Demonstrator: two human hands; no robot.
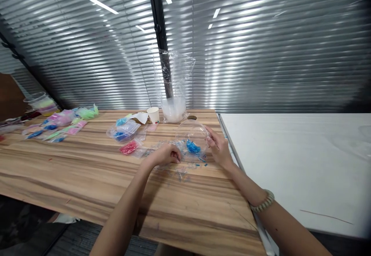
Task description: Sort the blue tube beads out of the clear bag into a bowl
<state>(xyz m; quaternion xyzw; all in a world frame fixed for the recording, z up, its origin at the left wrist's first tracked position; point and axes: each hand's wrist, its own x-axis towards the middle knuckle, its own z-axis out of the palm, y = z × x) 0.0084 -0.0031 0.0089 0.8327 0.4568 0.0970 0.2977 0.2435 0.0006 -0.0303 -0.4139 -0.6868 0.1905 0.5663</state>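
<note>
My right hand (219,145) grips the rim of a clear round plastic bowl (189,129), which is tilted above the table. Small blue tube-like pieces (193,147) show in a heap at the bowl's lower part; a few loose blue pieces (202,159) lie beside it on the wood. Left of the bowl, my left hand (167,154) is low over the table with its fingertips pinched together. Whatever those fingers hold is too small to make out. Clear pieces (181,174) are scattered under and in front of the left hand.
A bag of red pieces (129,147) and a clear container (123,130) with blue contents lie to the left. Behind stand a paper cup (153,115) and a tall clear bag (174,109) with whitish contents. Several colourful bags (62,118) lie far left. A white table (290,163) adjoins on the right.
</note>
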